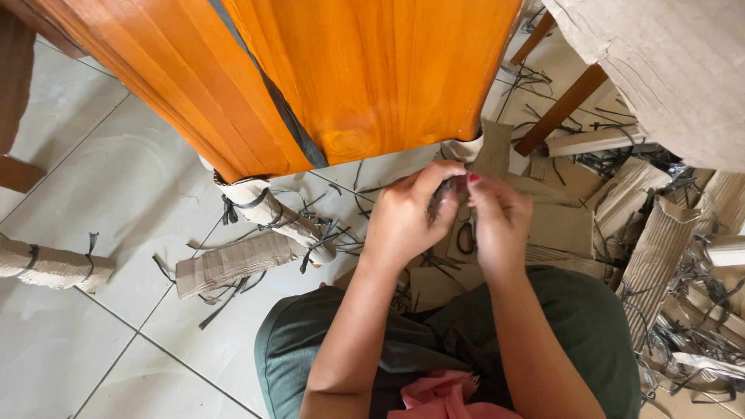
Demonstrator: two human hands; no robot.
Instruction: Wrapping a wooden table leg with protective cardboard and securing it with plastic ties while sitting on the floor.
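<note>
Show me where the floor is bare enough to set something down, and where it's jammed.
Free: the tiled floor at lower left, bordered by the wrapped roll, the flat cardboard piece and the person's knee. Crowded: right of the hands, where corrugated cardboard scraps and black strapping bits cover the floor beside the wooden table.

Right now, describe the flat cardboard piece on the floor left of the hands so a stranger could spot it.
Start at the big orange wooden panel. Below its lower left corner a wrapped leg slants down to the tiled floor. The corrugated cardboard strip lies just left of that leg's end: flat and ribbed, not rolled and strapped like the bundle farther left.
</note>
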